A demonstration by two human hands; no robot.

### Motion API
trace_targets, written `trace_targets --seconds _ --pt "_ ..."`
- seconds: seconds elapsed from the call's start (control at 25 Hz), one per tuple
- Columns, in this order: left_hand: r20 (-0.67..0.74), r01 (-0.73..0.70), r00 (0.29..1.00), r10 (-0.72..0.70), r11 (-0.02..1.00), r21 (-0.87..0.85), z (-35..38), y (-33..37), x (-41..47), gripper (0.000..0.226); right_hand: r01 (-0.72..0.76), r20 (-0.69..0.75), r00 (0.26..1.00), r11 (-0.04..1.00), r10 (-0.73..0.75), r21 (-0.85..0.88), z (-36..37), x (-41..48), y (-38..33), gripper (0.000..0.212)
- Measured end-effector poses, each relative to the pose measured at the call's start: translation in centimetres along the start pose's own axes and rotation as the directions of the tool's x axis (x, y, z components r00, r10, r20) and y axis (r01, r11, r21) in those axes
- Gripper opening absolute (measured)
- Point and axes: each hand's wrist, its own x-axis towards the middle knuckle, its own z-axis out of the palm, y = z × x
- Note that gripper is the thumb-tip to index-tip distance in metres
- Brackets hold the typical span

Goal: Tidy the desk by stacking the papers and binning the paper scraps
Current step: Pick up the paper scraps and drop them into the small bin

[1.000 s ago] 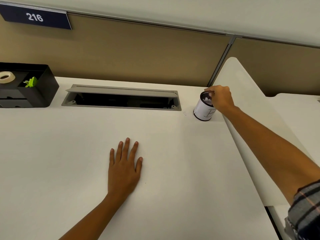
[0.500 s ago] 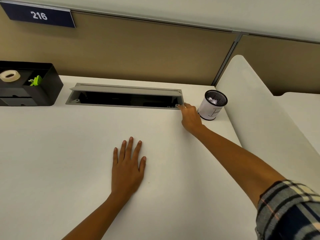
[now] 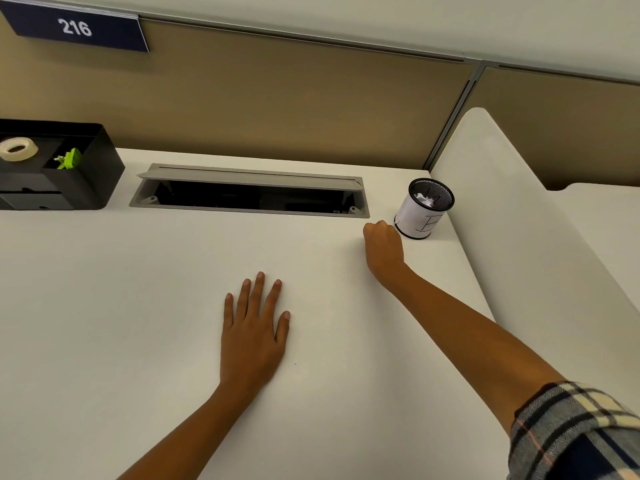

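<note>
Presses the left hand [image 3: 254, 336] flat on the pale, smooth desk top [image 3: 104, 323], fingers straight and a little apart, gripping nothing. Holds the right hand [image 3: 382, 245] knuckles-up just beside the small round bin of black wire mesh wrapped in white paper [image 3: 420, 220], fingers tucked under into a loose fist; cannot tell whether a scrap sits pinched inside. Shows crumpled white paper scraps [image 3: 425, 199] lying in the bin's mouth, and no sheets to stack anywhere in view.

Judging by the crumpled look: next to weightless, soft, crushable without harm, and more liable to drift or cling to skin than to slip. Best taken with a fingertip pinch from above, thumb against forefinger, and let go right over the mesh rim, not tossed. Calls for care with the bin too: looks light and narrow, stands near the white side partition [image 3: 519, 237], and would probably tip at a knock from the wrist.
</note>
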Motion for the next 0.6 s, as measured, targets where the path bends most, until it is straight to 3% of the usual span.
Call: trace_targets --seconds 0.12,0.2,0.28,0.36,0.44,0.6 --pt "0.001 0.001 1.0 -0.001 1.0 0.002 0.0 0.0 -0.1 0.06 -0.027 -0.038 0.999 0.996 0.031 0.083 -0.2 -0.1 0.2 0.017" --pt "0.001 0.001 1.0 -0.001 1.0 0.001 0.0 0.0 -0.1 0.06 0.002 -0.151 0.988 0.972 0.034 0.235 -1.3 0.2 0.7 0.018" --pt "-0.001 0.0 1.0 0.0 1.0 0.0 0.1 -0.1 -0.1 0.06 0.07 -0.349 0.933 0.908 0.086 0.412 -3.6 0.6 1.4 0.02" --pt "-0.001 -0.002 1.0 0.002 1.0 -0.003 0.1 -0.1 0.0 0.059 0.085 -0.49 0.84 0.836 0.234 0.543 -5.9 1.6 3.2 0.019" --pt "-0.003 -0.005 1.0 0.005 1.0 -0.001 0.1 -0.1 0.0 0.059 0.02 -0.492 0.79 0.786 0.367 0.618 -7.2 2.8 5.4 0.023" --pt "-0.009 -0.001 1.0 0.001 1.0 -0.003 0.2 -0.1 -0.1 0.06 -0.193 -0.282 0.86 0.782 0.426 0.593 -7.2 4.6 8.8 0.028"
